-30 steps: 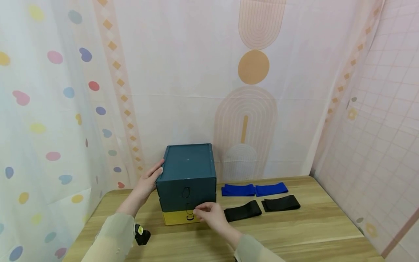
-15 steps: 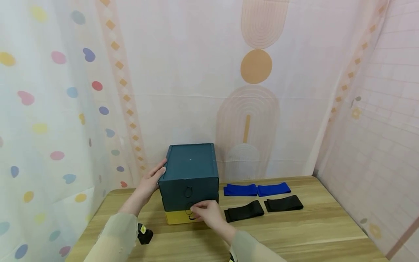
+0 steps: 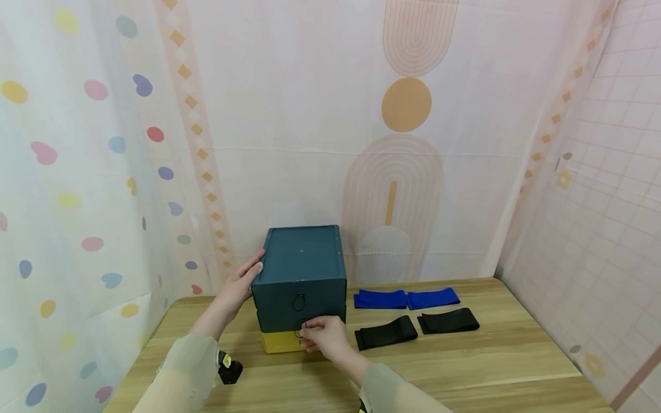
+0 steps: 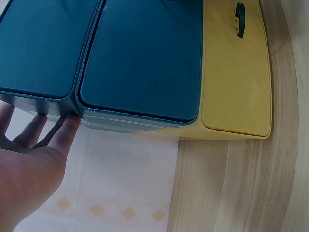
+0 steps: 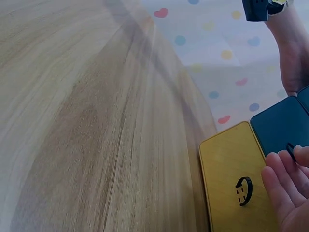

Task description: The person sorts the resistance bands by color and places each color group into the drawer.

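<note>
A stack of small drawers stands on the table, two dark teal ones over a yellow one. My left hand (image 3: 238,287) steadies the upper teal drawer unit (image 3: 302,252), its fingers against the left side; in the left wrist view the fingertips of that hand (image 4: 41,159) press this side wall. My right hand (image 3: 330,341) is at the front, where thumb and forefinger pinch the black loop handle (image 5: 290,151) of the middle teal drawer (image 5: 277,128). Below it sits the yellow drawer (image 3: 280,342), whose own black handle (image 5: 248,191) hangs untouched. All the drawer fronts look closed.
Two folded blue bands (image 3: 432,298) lie right of the stack, with two folded black bands (image 3: 448,321) in front of them. Patterned curtains (image 3: 289,115) hang behind and at both sides of the wooden table (image 3: 465,367).
The right fingertips have closed in on the middle drawer's loop handle and now pinch it. The left hand stays against the drawer's side, and the head view has shifted slightly.
</note>
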Demonstrator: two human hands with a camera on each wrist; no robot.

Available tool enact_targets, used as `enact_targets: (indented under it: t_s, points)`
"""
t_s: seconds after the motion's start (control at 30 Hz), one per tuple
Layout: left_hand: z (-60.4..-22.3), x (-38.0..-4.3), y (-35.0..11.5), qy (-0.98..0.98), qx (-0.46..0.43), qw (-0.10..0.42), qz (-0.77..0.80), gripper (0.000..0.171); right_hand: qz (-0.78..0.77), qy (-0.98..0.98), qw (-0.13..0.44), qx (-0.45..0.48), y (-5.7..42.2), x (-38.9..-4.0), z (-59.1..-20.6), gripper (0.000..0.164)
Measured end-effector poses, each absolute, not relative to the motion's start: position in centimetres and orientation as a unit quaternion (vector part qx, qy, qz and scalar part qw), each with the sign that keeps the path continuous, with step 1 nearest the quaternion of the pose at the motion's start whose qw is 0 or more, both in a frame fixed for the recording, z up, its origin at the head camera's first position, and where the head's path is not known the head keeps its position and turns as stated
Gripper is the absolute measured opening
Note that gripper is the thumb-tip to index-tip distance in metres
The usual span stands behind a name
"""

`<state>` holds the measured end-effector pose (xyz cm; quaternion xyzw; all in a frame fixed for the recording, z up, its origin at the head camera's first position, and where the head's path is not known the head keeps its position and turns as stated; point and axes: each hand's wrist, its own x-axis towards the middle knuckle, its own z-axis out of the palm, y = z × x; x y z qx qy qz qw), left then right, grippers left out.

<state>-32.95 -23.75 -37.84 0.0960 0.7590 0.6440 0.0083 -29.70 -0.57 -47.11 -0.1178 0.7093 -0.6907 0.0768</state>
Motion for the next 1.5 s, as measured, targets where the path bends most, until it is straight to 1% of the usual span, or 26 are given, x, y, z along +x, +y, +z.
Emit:
enact_targets:
  t_s: [0.33,0.6,0.9,1.07,1.5]
  points:
    - [-38.0,-33.1,-23.8,0.763,0.091,0.01,0.64,0.06,-0.681,0.718,0.081,-0.118,-0.3,-28.9,-47.0,0.011]
    - [-38.0,-33.0,-24.0,0.764,0.092,0.012,0.639,0.062,-0.681,0.715,0.085,-0.133,-0.2,-28.0,-47.8,0.012]
    - [-38.0,-32.9,-24.0,0.758,0.097,0.009,0.645,0.061,-0.692,0.701,0.083,-0.154,0.0,-26.0,-48.2,0.012]
    - [-37.9,-32.9,-24.0,0.758,0.099,0.007,0.645,0.061,-0.689,0.704,0.072,-0.16,0.2,-24.8,-48.4,0.009]
    - [-37.8,-32.9,-23.8,0.763,0.096,0.007,0.639,0.062,-0.687,0.705,0.104,-0.14,0.8,-22.9,-48.9,0.005]
